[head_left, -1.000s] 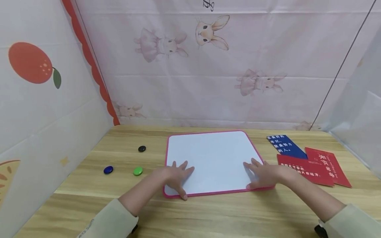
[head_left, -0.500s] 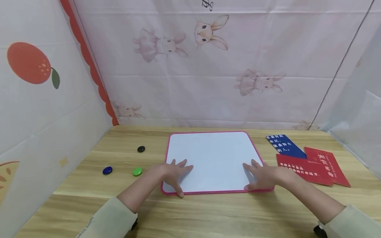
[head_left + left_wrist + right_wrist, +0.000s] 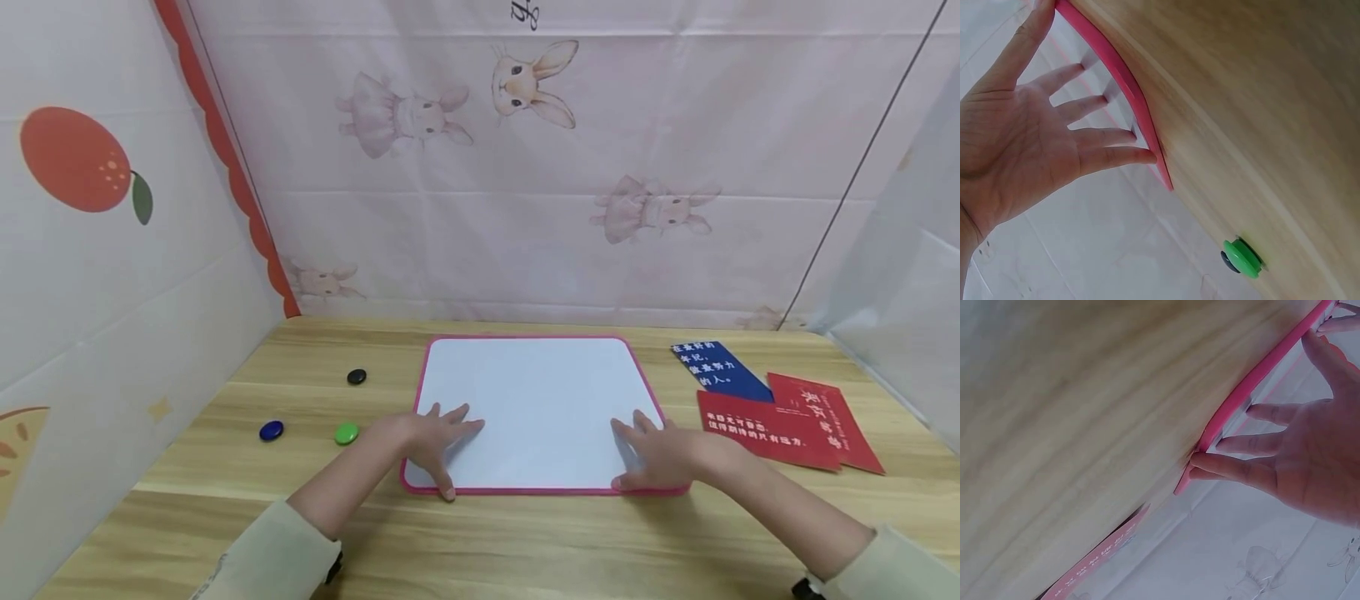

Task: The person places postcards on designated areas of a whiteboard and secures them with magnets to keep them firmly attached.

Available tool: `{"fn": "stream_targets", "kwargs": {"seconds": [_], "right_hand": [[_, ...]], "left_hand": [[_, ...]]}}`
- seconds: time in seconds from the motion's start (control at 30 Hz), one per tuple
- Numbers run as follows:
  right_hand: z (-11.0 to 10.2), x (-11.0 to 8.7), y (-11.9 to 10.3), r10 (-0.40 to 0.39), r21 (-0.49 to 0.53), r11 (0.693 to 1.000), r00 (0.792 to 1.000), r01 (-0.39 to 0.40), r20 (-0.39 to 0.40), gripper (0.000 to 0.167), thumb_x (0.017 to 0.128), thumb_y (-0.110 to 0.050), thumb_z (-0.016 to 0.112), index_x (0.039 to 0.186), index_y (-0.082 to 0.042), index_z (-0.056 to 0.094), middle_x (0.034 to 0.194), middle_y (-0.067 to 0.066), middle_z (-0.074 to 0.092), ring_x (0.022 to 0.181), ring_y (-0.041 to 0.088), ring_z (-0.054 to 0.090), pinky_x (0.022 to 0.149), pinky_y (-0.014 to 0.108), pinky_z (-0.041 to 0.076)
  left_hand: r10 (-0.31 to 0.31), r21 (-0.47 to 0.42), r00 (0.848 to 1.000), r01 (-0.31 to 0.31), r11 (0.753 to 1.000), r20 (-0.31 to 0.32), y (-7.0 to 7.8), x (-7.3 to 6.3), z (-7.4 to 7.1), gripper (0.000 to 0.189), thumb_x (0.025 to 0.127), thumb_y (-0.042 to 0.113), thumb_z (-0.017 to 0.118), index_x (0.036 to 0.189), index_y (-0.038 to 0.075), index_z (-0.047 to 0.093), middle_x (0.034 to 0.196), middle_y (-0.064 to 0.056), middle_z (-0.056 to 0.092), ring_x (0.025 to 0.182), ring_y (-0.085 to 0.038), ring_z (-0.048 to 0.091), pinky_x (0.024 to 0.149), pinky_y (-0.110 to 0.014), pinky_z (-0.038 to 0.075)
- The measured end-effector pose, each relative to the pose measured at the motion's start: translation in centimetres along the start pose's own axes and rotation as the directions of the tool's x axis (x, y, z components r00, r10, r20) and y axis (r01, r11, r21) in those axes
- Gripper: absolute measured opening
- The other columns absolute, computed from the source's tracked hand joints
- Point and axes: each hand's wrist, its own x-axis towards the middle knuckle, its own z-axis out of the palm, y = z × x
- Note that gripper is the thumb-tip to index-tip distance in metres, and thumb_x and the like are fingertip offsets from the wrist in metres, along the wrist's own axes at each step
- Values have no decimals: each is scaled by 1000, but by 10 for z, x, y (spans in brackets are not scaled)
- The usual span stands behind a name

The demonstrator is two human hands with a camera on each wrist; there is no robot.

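Observation:
A whiteboard with a pink frame lies flat on the wooden table, its long sides running left to right. My left hand rests on its near left corner, fingers spread and straight, the thumb at the front edge. At the near right corner my right hand touches the board the same way, thumb on the front edge. Up close in the left wrist view, fingertips of the left hand meet the white surface beside the pink frame. The right wrist view shows the right hand with straight fingers along the frame.
Left of the board lie a black round magnet, a blue one and a green magnet. To the right, a blue card and two red cards with white writing overlap. Printed cloth stands behind the table.
The whiteboard has shifted slightly toward the person and straightened, its far edge now nearly level. Both hands have stayed on its near corners. Magnets and cards have not moved.

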Motion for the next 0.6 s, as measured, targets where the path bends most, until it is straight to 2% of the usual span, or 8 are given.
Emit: {"fn": "stream_targets", "kwargs": {"seconds": [0.6], "right_hand": [[8,-4,-6,7,-31,999,1000,-8,-28,88,77,-55,63,143,-6,29,141,30,24,118,62,21,78,67,38]], "left_hand": [[26,9,1000,-26,1000,4,-5,-3,1,95,69,37,79,146,27,24,152,0,11,136,-35,5,100,-61,21]]}}
